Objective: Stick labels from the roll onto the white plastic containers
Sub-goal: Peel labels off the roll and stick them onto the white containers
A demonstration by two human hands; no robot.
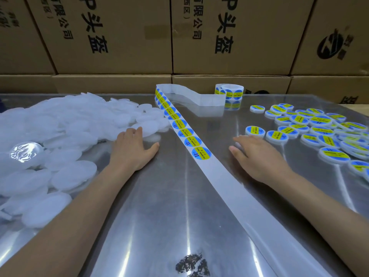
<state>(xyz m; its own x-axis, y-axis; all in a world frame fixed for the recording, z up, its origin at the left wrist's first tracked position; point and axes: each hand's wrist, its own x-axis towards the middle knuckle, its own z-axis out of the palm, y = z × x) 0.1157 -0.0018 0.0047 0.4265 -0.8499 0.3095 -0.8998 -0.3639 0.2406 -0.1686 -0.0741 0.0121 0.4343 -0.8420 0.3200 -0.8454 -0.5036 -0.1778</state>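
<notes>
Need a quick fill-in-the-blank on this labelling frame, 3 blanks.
1. The unlabelled white containers are piled by the ____ hand.
2. The labelled containers lie on the person's ____ side.
3. The label strip runs between both hands to the roll, which stands at the table's ____ edge.

Missing words: left; right; far

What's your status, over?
Both hands open: left hand at unlabelled containers, right hand beside labelled containers. Label strip between. Nothing blocking.
</notes>
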